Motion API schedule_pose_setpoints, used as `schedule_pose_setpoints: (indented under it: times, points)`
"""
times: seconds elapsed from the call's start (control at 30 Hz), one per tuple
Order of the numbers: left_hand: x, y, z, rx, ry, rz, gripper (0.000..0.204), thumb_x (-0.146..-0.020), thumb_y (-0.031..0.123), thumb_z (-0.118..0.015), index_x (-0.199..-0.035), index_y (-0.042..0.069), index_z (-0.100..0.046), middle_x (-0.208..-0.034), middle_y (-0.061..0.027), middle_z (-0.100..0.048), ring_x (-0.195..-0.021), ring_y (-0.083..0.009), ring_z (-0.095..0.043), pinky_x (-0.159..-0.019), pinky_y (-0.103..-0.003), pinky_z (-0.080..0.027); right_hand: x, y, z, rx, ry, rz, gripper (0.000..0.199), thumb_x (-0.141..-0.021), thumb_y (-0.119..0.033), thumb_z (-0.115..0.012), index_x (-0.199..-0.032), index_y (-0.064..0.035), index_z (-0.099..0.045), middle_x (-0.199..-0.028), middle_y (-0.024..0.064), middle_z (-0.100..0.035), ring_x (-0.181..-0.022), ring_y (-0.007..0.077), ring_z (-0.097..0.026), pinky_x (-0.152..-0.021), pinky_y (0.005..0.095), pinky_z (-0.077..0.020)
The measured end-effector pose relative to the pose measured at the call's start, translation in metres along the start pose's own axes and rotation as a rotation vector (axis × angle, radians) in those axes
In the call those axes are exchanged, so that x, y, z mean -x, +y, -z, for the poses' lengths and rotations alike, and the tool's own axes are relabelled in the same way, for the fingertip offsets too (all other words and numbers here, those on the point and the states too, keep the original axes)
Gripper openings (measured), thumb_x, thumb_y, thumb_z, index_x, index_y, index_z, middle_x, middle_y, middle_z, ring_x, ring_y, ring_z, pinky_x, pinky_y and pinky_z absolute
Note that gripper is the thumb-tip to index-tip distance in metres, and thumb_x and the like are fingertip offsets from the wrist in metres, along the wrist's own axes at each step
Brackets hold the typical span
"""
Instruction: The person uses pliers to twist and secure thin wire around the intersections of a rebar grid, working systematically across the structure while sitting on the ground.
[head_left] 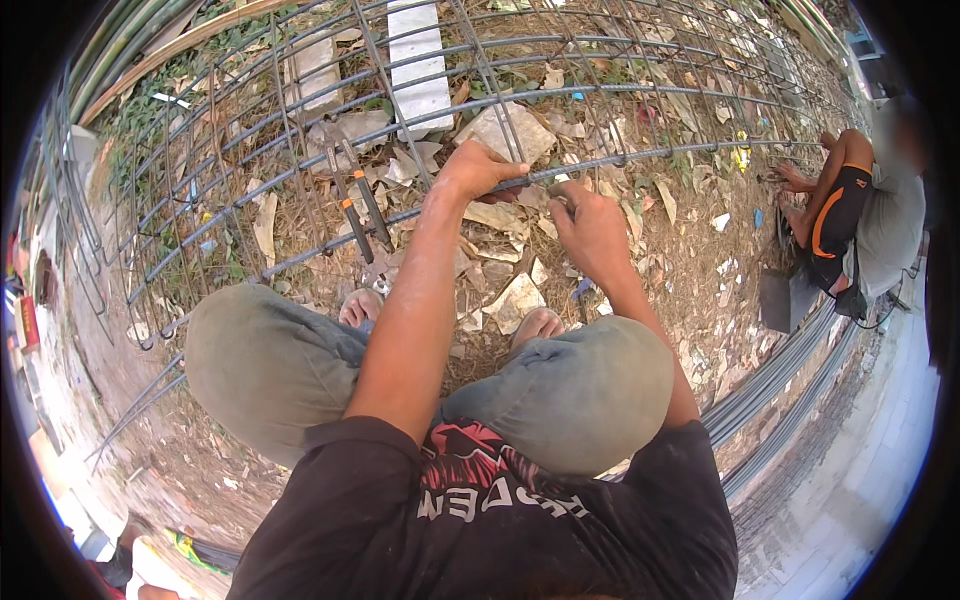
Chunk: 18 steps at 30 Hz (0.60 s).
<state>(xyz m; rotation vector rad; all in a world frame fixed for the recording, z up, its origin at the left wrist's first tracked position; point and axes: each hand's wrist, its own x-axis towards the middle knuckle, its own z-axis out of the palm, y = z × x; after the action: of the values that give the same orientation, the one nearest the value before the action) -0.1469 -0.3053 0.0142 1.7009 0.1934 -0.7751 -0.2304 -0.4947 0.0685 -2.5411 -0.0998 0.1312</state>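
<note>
In front of me spreads a grid of steel rebar (690, 147), raised over littered ground. My left hand (478, 172) is closed around its near bar, where a crossing bar meets it, thumb lying along the top. Just right of it and slightly nearer, my right hand (592, 228) has its fingers curled, thumb and forefinger close together by the same bar. Anything pinched in them is too small to make out. A pair of pincers (357, 208) with dark handles and orange bands hangs on the grid, left of my left forearm.
Under the grid lie a pale stone block (508, 133) and a white slab (418, 75). At the right another person (885, 215) crouches, hands by the grid's near edge. Loose rebar (770, 415) lies at the lower right. Bamboo poles (120, 50) lie at the far left.
</note>
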Motion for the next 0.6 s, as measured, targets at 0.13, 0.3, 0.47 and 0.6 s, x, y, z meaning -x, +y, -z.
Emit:
schedule_pose_setpoints:
  times: [0.13,0.3,0.47,0.6]
  points:
    - [-0.006,-0.001,-0.001,0.002,-0.039,-0.002,0.03,-0.086,0.023,-0.081,-0.096,-0.005,-0.076,-0.082,-0.0121,-0.076,-0.069,-0.016,-0.074,-0.059,-0.027,-0.058,-0.006,-0.017,-0.001,0.009,-0.011,0.064,0.02,-0.09,-0.019,-0.064,-0.097,-0.0012,-0.071,-0.074,0.0222,-0.068,-0.072,0.0409,-0.068,-0.068,0.0498,-0.0524]
    - [-0.01,-0.003,-0.001,0.051,-0.031,0.017,0.027,-0.084,0.019,-0.083,-0.093,-0.005,-0.076,-0.082,-0.0129,-0.076,-0.069,-0.0179,-0.074,-0.058,-0.028,-0.059,-0.016,-0.018,0.012,0.298,-0.139,0.22,0.016,-0.089,-0.018,-0.064,-0.096,-0.0042,-0.069,-0.078,0.0191,-0.069,-0.076,0.0388,-0.068,-0.068,0.0495,-0.0528]
    - [-0.011,-0.002,-0.002,0.049,-0.026,0.01,0.022,-0.083,0.014,-0.081,-0.09,-0.005,-0.075,-0.081,-0.0132,-0.076,-0.067,-0.0189,-0.074,-0.058,-0.029,-0.059,-0.014,-0.011,0.009,0.529,-0.23,0.316,0.012,-0.091,-0.017,-0.061,-0.097,-0.0077,-0.067,-0.084,0.0147,-0.069,-0.081,0.0339,-0.069,-0.068,0.0456,-0.0536]
    - [-0.008,0.003,-0.004,0.046,-0.018,0.015,0.019,-0.081,0.012,-0.081,-0.087,-0.006,-0.075,-0.078,-0.0136,-0.075,-0.066,-0.0189,-0.074,-0.057,-0.03,-0.059,-0.05,-0.004,0.005,0.456,0.041,0.494,0.011,-0.089,-0.014,-0.059,-0.092,-0.0058,-0.066,-0.08,0.0153,-0.069,-0.076,0.0334,-0.07,-0.065,0.0439,-0.0551]
